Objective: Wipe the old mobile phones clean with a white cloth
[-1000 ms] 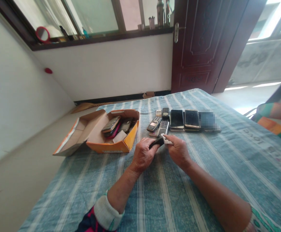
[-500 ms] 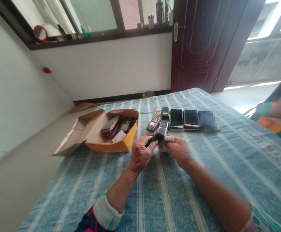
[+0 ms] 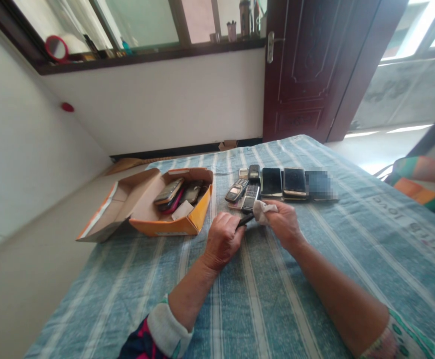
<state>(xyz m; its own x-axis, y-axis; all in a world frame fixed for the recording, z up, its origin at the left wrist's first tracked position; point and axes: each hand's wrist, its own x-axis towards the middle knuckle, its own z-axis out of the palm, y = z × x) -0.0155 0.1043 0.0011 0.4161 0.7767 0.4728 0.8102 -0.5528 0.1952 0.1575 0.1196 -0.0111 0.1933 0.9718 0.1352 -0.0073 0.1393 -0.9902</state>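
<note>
My left hand point(image 3: 222, 239) is closed around a small black phone point(image 3: 245, 219), held just above the striped cloth. My right hand point(image 3: 285, 223) is closed on a crumpled white wipe point(image 3: 265, 210) that touches the phone's far end. Just beyond my hands lie several phones in a row: small keypad phones point(image 3: 237, 189) on the left and flat smartphones point(image 3: 271, 181) to their right.
An open orange cardboard box point(image 3: 172, 225) holding several more phones sits to the left on the blue striped tablecloth point(image 3: 352, 239). A dark door point(image 3: 314, 65) and a window sill with small items stand behind. A colourful cushion point(image 3: 422, 179) is at the right edge.
The black phone has tilted in my left hand, so less of it shows. My right hand has shifted the wipe slightly right and up along it.
</note>
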